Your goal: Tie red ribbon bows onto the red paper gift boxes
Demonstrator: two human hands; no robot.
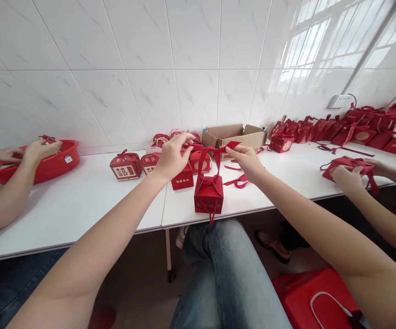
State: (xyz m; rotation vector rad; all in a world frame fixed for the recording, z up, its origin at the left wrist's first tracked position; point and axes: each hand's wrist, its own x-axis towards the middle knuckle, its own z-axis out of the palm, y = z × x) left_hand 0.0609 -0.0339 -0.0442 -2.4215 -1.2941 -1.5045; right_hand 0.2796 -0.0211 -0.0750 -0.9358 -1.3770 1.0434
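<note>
A small red gift box (208, 195) stands near the table's front edge, a red cord handle hanging down its front. From its top rises a red ribbon (203, 161), stretched sideways with a crossing or knot above the box. My left hand (175, 155) pinches the ribbon's left side, fingers closed. My right hand (246, 160) pinches the ribbon's other end, its tip poking out past the fingers. Behind my left hand stands another red box (183, 179) with gold characters. Loose ribbon pieces (240, 181) lie right of the box.
Decorated boxes (125, 166) and an open cardboard carton (234, 135) stand near the wall. At left, a co-worker's hands work over a red basin (59, 160). At right, another person's hands hold a red box (343, 165). Many red boxes (362, 130) line the wall.
</note>
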